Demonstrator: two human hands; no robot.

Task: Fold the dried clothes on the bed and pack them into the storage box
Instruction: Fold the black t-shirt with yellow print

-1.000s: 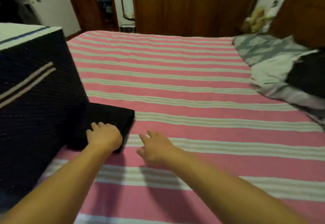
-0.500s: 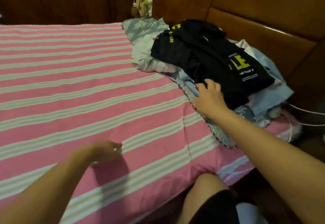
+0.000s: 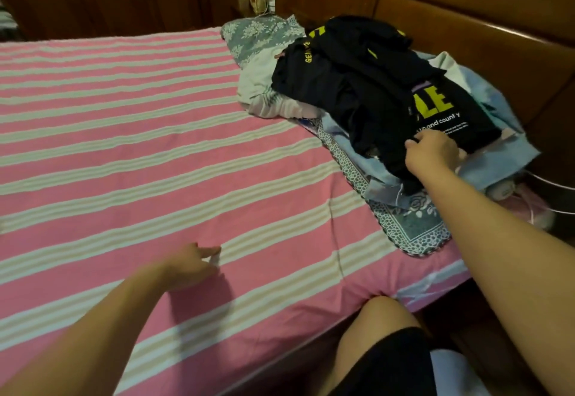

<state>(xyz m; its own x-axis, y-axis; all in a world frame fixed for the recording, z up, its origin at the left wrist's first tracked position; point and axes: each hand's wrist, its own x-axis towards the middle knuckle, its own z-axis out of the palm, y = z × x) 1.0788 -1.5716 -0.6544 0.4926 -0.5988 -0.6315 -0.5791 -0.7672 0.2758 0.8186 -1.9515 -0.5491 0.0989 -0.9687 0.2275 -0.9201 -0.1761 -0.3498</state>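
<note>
Black shirt [image 3: 389, 93], soft and limp, tops the headboard-end pile; right hand [image 3: 432, 151] pinches its hem, left hand [image 3: 189, 266] loose.

- Your black T-shirt [image 3: 435, 115] on top of the pile shows big yellow letters "LE", cut off on the left.
- Under them, white print: "and count y"; the smaller lines below are too tiny to read.
- Another black garment [image 3: 298, 65] carries yellow lettering starting "GEN".
</note>
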